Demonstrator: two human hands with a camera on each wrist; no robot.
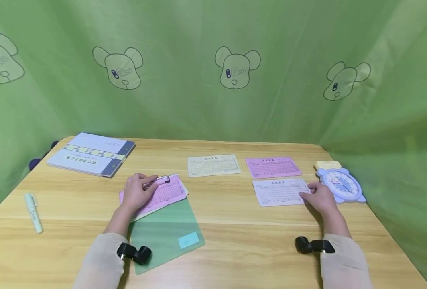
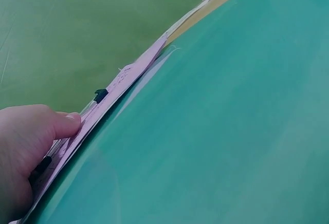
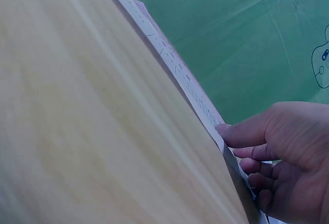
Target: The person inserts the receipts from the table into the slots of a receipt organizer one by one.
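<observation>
Wood-grain surface (image 1: 242, 245) is bearing paper and stationery. Far left, a pale book (image 1: 90, 154) is lying flat; nearer, a pale-green marker (image 1: 33, 212). Green clipboard (image 1: 163, 224) is lying left of centre. Centre to right, cream slip (image 1: 214, 165), pink slip (image 1: 273, 167), white slip (image 1: 280, 192) are lying apart. Right edge: blue-rimmed dial (image 1: 342, 184), cream block (image 1: 328, 165) just behind, both resting.

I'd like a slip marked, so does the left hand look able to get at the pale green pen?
Probably yes: only bare tabletop shows between the left hand and the pale green pen, though it would likely have to release the clip first.
</observation>
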